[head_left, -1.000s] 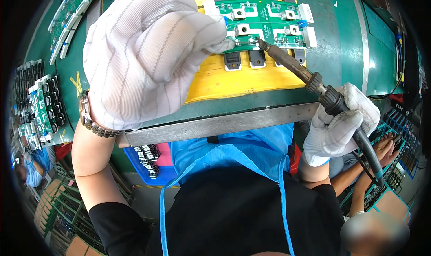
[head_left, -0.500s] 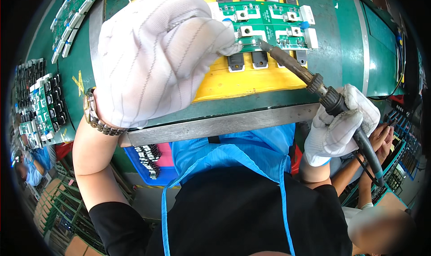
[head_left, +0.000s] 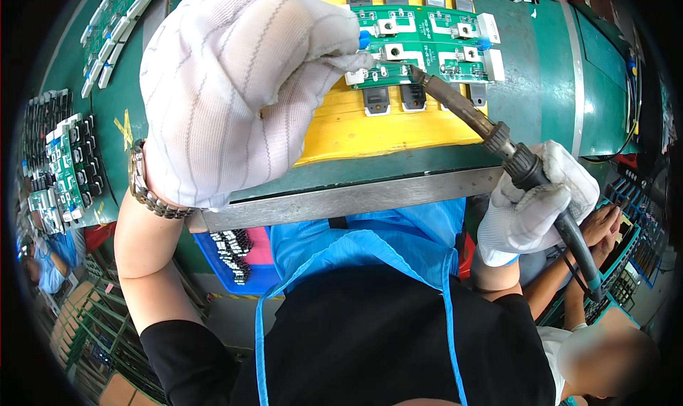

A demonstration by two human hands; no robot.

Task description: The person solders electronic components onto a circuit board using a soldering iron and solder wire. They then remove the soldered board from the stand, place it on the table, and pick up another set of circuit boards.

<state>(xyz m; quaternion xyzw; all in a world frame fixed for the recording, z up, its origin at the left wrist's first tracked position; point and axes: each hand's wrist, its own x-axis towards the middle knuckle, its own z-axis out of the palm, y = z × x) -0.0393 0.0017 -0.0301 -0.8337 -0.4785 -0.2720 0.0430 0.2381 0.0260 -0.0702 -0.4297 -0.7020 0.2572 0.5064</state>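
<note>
My right hand (head_left: 533,203), in a white glove, is closed round the handle of a soldering iron (head_left: 471,111). The iron points up and left, its tip at the lower edge of a green circuit board (head_left: 411,46). My left hand (head_left: 231,86), also gloved, is pinched at the board's lower left; what its fingertips hold is too small to make out. Metal terminal blocks and white end connectors sit on the board. Black flat components (head_left: 376,100) stick out beyond its near and far edges. Board and components rest on a yellow pad (head_left: 356,139).
A metal strip (head_left: 356,192) edges the green bench (head_left: 544,100). More boards (head_left: 67,167) and black parts stand at the left. Below the bench, a blue bin (head_left: 242,285) holds small parts. Another person's hands (head_left: 601,228) are at the lower right.
My left hand has shifted slightly left and down, uncovering a blue component at the board's left. The iron's handle has dipped a little; its tip stays at the board's lower edge.
</note>
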